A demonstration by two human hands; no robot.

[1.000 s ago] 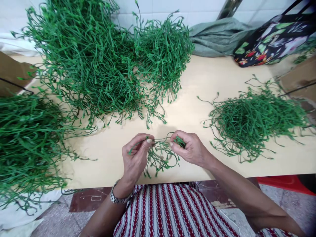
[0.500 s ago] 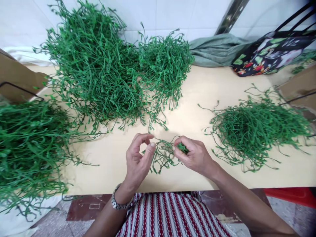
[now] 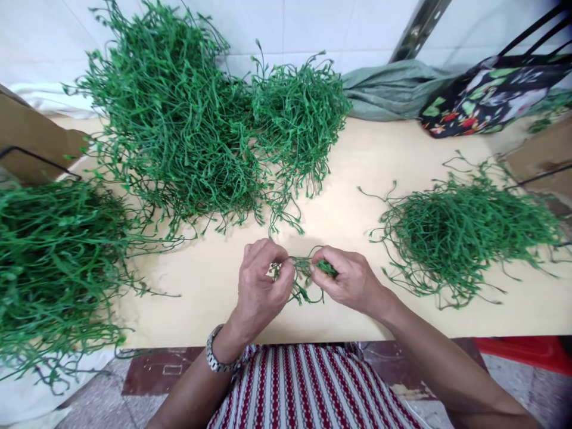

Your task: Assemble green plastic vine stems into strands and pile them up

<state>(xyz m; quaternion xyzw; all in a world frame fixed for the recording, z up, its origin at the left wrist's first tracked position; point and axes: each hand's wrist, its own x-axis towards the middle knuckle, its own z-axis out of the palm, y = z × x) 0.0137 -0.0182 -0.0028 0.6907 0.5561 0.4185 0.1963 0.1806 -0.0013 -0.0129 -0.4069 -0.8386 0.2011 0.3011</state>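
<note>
Stems in a small green bunch (image 3: 304, 275), low between both hands, partly hidden by fingers, left hand (image 3: 264, 281) thumb and fingertips pinched on it, right hand (image 3: 346, 277) clamped round its other end, left-side heap (image 3: 58, 256) cut off.

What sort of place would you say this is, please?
Possibly a small hand-assembly workshop: large heaps of green stems on a table, brown cardboard at both sides, and a tiled wall behind.

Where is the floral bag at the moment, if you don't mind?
The floral bag is at the head view's upper right, beside the grey-green cloth.
</note>
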